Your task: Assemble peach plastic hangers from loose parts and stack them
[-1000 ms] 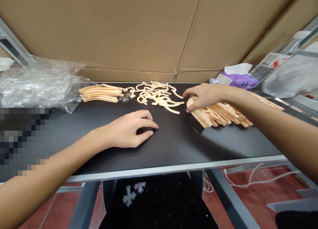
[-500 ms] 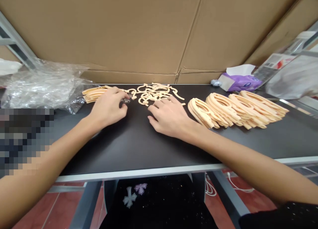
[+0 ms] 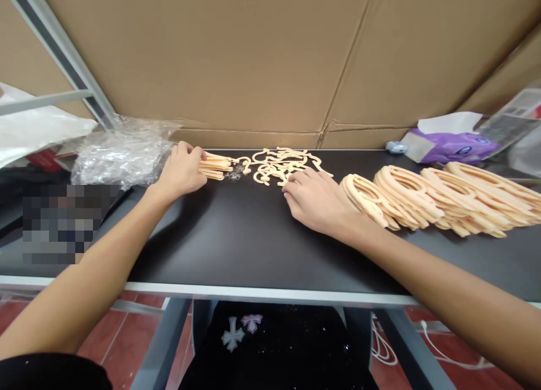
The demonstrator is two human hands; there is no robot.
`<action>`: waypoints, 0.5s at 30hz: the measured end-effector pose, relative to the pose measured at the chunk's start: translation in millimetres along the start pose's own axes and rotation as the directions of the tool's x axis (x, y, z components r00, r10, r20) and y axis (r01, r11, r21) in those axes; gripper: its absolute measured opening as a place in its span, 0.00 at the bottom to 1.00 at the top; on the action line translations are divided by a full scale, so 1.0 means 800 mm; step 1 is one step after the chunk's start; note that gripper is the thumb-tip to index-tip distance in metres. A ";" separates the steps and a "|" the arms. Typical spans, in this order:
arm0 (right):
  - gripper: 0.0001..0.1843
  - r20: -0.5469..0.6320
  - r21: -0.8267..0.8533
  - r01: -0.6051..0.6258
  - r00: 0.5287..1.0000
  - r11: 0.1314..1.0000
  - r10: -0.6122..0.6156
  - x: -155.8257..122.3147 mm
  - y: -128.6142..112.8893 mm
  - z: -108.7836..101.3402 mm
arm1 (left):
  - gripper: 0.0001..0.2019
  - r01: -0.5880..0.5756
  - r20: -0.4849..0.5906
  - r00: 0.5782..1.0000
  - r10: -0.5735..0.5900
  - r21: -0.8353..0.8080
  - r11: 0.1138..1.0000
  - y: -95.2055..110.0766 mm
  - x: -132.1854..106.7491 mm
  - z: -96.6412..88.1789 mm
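Nearest me, the front of the black desk [image 3: 236, 249] carries only the two forearms stretched across it. The right hand [image 3: 318, 203] lies flat, palm down, its grip apart and holding nothing, with the fingertips touching the edge of the tangle of loose curved offcuts [image 3: 276, 163]. Its wrist sits just beside the leaning row of oval rings [image 3: 426, 197]. I'd say a sideways nudge there could tip the front rings and set the row sliding.

Farther back, the left hand [image 3: 182, 173] has its grip closed on the left end of the flat stack of pale strips [image 3: 216, 165], which lies on the desk near the back edge. Pinched at one end only, the stack could fan apart or drag into the offcuts next to it. The crumpled plastic bag [image 3: 122, 153] just behind that hand might snag as well.
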State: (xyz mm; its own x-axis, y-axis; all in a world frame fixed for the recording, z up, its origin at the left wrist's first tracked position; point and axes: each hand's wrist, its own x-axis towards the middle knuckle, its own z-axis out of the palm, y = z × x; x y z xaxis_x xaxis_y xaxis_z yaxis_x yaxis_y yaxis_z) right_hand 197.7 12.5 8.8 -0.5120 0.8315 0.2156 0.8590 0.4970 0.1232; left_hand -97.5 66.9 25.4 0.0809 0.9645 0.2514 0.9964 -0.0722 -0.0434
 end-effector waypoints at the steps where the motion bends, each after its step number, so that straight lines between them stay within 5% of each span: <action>1: 0.19 -0.007 0.010 -0.003 1.000 1.000 0.003 0.000 0.001 0.000 | 0.26 -0.015 -0.011 1.000 0.015 -0.005 1.000 0.000 0.001 0.002; 15: 0.20 -0.121 0.212 0.018 0.993 0.977 0.008 0.006 0.014 0.013 | 0.10 -0.226 -0.043 0.974 0.223 -0.132 0.965 0.006 0.003 0.014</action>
State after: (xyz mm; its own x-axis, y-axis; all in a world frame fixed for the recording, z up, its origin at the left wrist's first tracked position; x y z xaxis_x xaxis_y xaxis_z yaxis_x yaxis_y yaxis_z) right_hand 204.5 24.3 1.3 -0.5011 0.7989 0.3326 0.8288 0.5537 -0.0813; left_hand -92.6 71.9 14.8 0.3015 0.9123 0.2771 0.9464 -0.3217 0.0293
